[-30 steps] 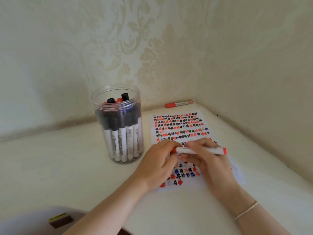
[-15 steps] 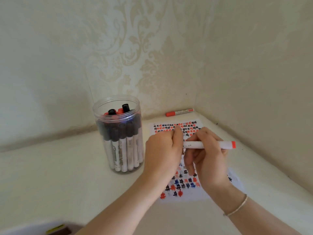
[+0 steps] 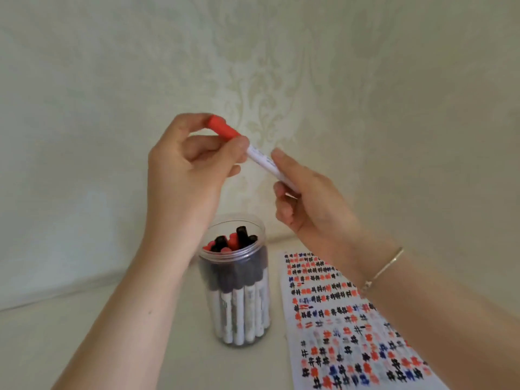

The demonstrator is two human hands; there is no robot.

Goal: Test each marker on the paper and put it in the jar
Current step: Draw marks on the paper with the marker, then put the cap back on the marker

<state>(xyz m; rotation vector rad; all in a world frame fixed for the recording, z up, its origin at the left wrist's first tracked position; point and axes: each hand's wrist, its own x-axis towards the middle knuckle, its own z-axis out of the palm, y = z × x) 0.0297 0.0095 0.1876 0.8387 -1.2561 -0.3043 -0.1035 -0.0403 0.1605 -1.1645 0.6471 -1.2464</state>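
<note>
Red-capped marker (image 3: 261, 159) is held up in the air in front of the wall, above the jar (image 3: 235, 280), slanting from its red cap (image 3: 224, 130) at the upper left down to the right. The left hand (image 3: 191, 175) pinches the cap end between thumb and curled fingers, while the right hand (image 3: 306, 198) grips the white barrel lower down with its fingers wrapped round it. The clear jar stands upright on the pale table (image 3: 56, 342), nearly full of upright markers with black and red caps. Just right of the jar lies the paper (image 3: 349, 322), covered in rows of red, black and blue test marks, partly hidden by the right forearm. A thin bracelet (image 3: 382, 270) sits on the right wrist.
</note>
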